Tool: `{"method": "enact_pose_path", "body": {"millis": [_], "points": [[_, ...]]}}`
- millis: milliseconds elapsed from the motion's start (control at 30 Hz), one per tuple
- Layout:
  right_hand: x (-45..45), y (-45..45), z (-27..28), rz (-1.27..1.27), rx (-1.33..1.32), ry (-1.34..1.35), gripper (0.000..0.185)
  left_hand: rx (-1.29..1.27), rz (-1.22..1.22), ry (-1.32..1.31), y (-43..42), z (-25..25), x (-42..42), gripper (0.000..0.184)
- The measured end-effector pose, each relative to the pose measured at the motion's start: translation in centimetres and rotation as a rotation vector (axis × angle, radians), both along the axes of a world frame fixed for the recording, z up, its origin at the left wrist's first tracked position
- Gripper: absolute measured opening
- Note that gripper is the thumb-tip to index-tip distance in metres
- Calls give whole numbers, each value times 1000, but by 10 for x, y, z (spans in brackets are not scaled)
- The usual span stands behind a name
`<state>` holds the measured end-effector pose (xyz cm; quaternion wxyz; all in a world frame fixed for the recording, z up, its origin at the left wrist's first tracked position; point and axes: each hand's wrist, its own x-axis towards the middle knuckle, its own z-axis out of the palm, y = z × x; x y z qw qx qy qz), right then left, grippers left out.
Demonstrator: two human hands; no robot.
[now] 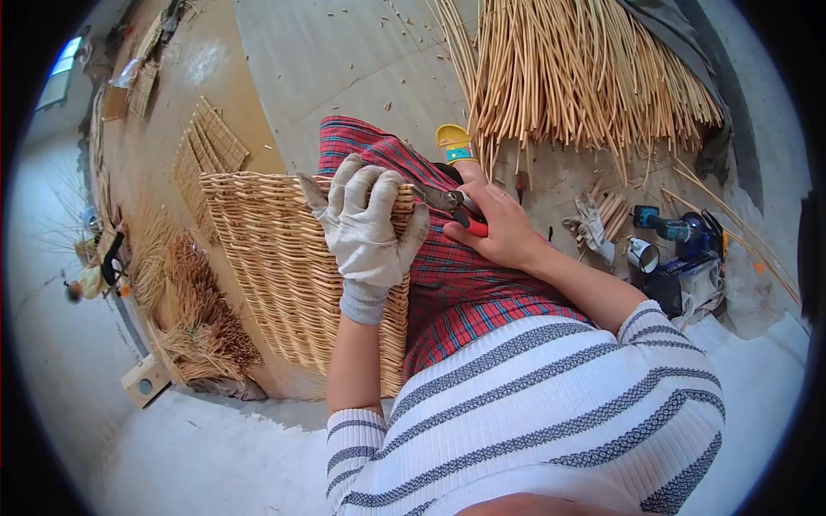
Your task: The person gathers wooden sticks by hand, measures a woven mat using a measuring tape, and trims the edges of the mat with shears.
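My left hand (pixel 366 224), in a whitish work glove, grips the upper right corner of a tan woven wicker piece (pixel 284 258). Its fingers lie over the rim and the thumb is at the right side. Whether this is a whole basket or one flat side, I cannot tell. My bare right hand (pixel 503 225) is closed around red-handled pruning shears (pixel 469 222). Their metal jaws point left, close to the wicker's corner and the gloved thumb. Red plaid cloth (pixel 465 284) covers my lap beneath the shears.
A big bundle of peeled rods (pixel 585 77) lies ahead on the right. To the right are spare gloves (pixel 589 228), a cordless drill (pixel 662 224) and a white mug (pixel 642 254). Woven panels (pixel 206 150) and loose wicker strands (pixel 202 301) lie on the left.
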<state>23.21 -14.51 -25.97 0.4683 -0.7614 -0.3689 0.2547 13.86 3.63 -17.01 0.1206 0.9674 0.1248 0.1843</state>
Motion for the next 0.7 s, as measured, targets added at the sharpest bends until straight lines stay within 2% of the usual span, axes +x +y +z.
{"method": "enact_pose_path", "body": {"millis": [167, 467, 567, 633, 667, 700], "points": [[2, -1, 5, 50, -52, 31, 54, -19, -14, -11, 0, -2, -2, 39], [3, -4, 6, -96, -45, -132, 48, -10, 2, -19, 2, -6, -1, 40], [13, -4, 4, -134, 56, -110, 45, -13, 10, -54, 0, -7, 0, 39], [19, -6, 0, -128, -105, 222, 49, 4, 13, -71, 0, -7, 0, 38], [18, -6, 3, -131, -102, 219, 49, 8, 13, -73, -1, -7, 0, 38], [17, -5, 9, -127, -28, 37, 51, 12, 12, -75, -1, -7, 0, 38]]}}
